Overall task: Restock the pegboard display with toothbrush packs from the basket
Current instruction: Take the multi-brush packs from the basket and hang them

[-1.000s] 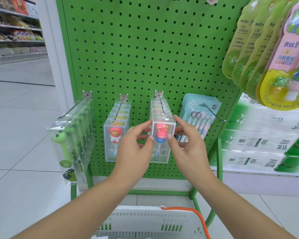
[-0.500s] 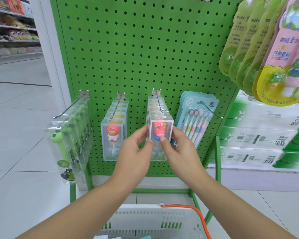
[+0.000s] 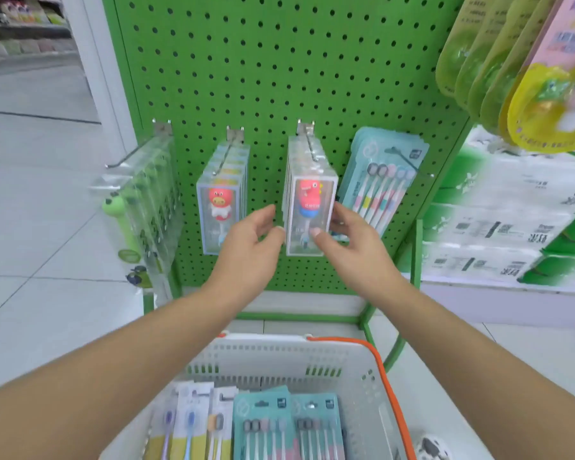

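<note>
Both hands have slid lower on the clear dinosaur toothbrush pack (image 3: pixel 309 217) since a second ago, when they pinched it near its top corners; now they meet it around its lower half, and the view has tipped down so that the inside of the white basket (image 3: pixel 365 386) shows. That pack hangs at the front of a row on the third hook (image 3: pixel 307 141) of the green pegboard (image 3: pixel 279 78), pushed further back along the hook than before, so the hook's tip now pokes out in front of it. Left hand (image 3: pixel 249 250) sits at the pack's left edge with thumb tip touching the edge and the fingers loosely curled behind it; whether they actually grip cannot be told. Right hand (image 3: pixel 349 247) pinches the pack's lower right side, thumb pressed on the front face and fingers wrapped round behind. Just left hangs the row of pig toothbrush packs (image 3: pixel 219 210), and further left the frog toothbrush packs (image 3: pixel 136 210) on a long hook. To the right, touching the right hand's fingers, hang the teal multi-brush packs (image 3: pixel 382 180). Below, the basket with its orange handle (image 3: pixel 392 393) holds two more teal packs (image 3: pixel 286 426) lying flat beside several white single-brush packs (image 3: pixel 193 423). At upper right, blurred yellow-green and pink blister packs (image 3: pixel 518 71) hang close to the camera, with stacked tissue packages (image 3: pixel 505 227) on a shelf behind.
</note>
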